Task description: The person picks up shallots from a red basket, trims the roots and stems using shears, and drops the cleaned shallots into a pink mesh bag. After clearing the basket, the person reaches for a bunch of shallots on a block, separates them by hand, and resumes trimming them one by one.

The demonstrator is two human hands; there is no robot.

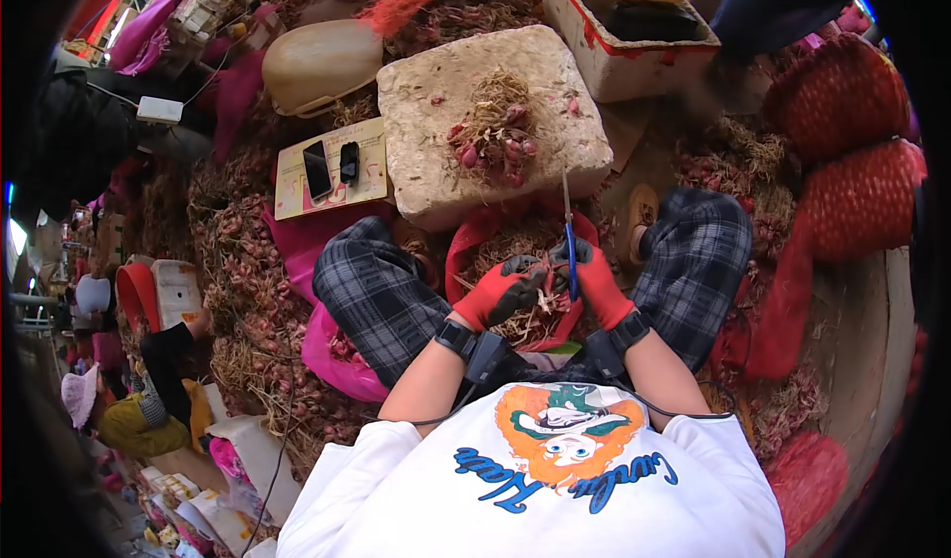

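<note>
My right hand [596, 279], in a red and dark grey glove, is closed around blue-handled scissors [572, 251]. Their long metal blades point away from me, toward the foam block. Beside it my left hand [503, 290], gloved alike, has its fingers curled on what looks like a shallot [542, 282], mostly hidden by the glove. Both hands are over a red mesh bag or basket [458, 253] between my knees, holding shallots and dry stalks. Just beyond, a bunch of shallots [500, 137] with dried tops lies on the whitish foam block [421, 92].
A board [357, 183] with a phone [317, 169] and a small black device [349, 163] adjoins the block. Heaped shallots [263, 350] cover the ground at left. Full red mesh sacks [857, 201] stand at right. A foam box [644, 67] is beyond. Other people sit at far left.
</note>
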